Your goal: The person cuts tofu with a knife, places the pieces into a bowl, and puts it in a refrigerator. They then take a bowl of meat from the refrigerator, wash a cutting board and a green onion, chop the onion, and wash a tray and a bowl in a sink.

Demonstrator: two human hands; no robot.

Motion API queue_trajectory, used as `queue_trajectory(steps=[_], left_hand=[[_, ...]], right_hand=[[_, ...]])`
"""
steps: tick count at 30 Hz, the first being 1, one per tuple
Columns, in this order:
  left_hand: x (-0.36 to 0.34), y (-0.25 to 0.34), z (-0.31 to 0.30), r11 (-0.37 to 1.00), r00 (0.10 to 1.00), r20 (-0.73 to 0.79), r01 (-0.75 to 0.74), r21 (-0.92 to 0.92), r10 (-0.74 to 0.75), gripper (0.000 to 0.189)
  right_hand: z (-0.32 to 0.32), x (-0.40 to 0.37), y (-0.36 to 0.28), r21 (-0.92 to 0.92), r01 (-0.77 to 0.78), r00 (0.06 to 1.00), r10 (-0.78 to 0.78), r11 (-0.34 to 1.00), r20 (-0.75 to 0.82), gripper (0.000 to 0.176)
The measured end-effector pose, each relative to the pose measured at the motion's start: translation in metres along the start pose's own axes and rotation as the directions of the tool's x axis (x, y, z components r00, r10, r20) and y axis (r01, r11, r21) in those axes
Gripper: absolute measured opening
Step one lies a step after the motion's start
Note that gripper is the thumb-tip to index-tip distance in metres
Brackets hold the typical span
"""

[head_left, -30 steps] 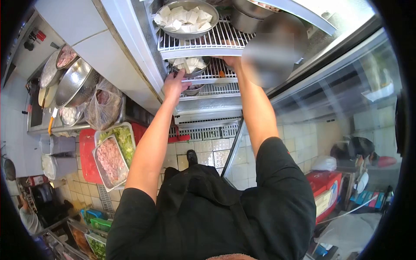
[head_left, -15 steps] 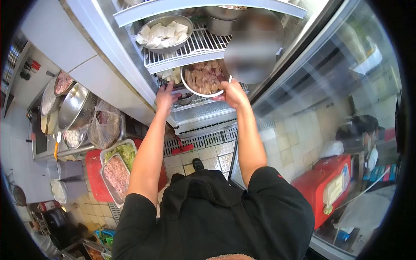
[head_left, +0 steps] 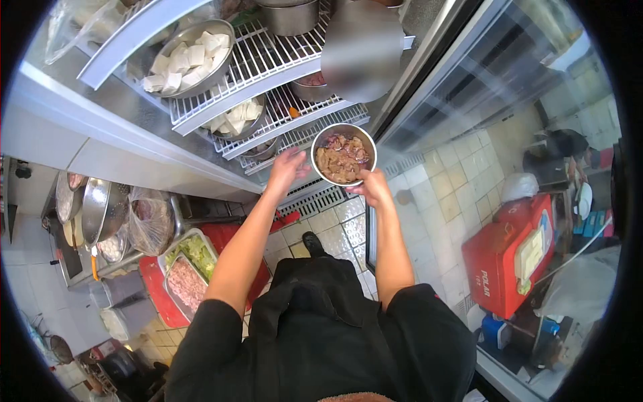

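A round metal bowl [head_left: 315, 164] filled with pieces of raw meat [head_left: 343, 158] is held up in front of the fridge's lower shelves. My right hand [head_left: 373, 189] grips its near right rim, with the thumb on the edge. To the left of the bowl, my left hand [head_left: 289, 170] is open with its fingers apart, near the bowl but not seen holding it. On the shelves behind are a bowl of white blocks [head_left: 191, 61] that look like tofu, another bowl of white pieces [head_left: 238, 117] below, and a metal pot [head_left: 289, 17].
The fridge's glass door [head_left: 462, 154] stands open on the right. Left, a counter holds a metal colander [head_left: 104, 208] and a bagged item [head_left: 149, 221]. Trays of minced meat [head_left: 186, 281] and leafy greens [head_left: 194, 251] rest on a red surface below. A red cooler [head_left: 492, 275] shows through the glass.
The bowl of meat has come out from the shelf toward me in my right hand. My left hand has left the shelf and moved right, nearer the bowl. My view has turned.
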State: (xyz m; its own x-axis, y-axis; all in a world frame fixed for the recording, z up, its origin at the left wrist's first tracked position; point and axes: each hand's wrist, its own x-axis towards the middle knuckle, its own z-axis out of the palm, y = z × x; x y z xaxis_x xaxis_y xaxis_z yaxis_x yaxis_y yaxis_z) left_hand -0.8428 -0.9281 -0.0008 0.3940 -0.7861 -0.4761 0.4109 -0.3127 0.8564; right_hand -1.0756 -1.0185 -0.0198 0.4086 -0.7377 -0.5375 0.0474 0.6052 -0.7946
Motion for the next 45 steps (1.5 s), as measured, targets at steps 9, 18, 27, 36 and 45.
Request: queue_trajectory(steps=[9,18,27,36,45], left_hand=[[0.127,-0.019,0.006,0.970,0.997,-0.038,-0.080,-0.230,0.073,0.047],[0.141,-0.025,0.006,0.963,0.962,-0.252,-0.161,-0.217,0.104,0.043],[0.187,-0.031,0.025,0.850,0.882,-0.459,-0.160,-0.502,-0.105,0.037],[0.140,-0.015,0.026,0.891,0.826,-0.555,-0.175,-0.419,-0.099,0.017],[0.145,-0.018,0.020,0.891,0.854,-0.508,-0.138,-0.432,-0.114,0.017]], right_hand=[[0.017,0.038,0.026,0.164,0.028,0.999,-0.025,0.986,-0.020,0.041],[0.004,0.040,0.043,0.157,0.010,0.997,0.001,0.988,-0.071,0.039],[-0.022,0.054,0.024,0.239,0.077,0.981,-0.030,0.968,-0.193,0.039],[-0.023,0.100,-0.008,0.278,0.102,0.979,-0.047,0.955,-0.196,0.034],[-0.030,0.074,0.011,0.271,0.115,0.969,-0.048,0.956,-0.241,0.032]])
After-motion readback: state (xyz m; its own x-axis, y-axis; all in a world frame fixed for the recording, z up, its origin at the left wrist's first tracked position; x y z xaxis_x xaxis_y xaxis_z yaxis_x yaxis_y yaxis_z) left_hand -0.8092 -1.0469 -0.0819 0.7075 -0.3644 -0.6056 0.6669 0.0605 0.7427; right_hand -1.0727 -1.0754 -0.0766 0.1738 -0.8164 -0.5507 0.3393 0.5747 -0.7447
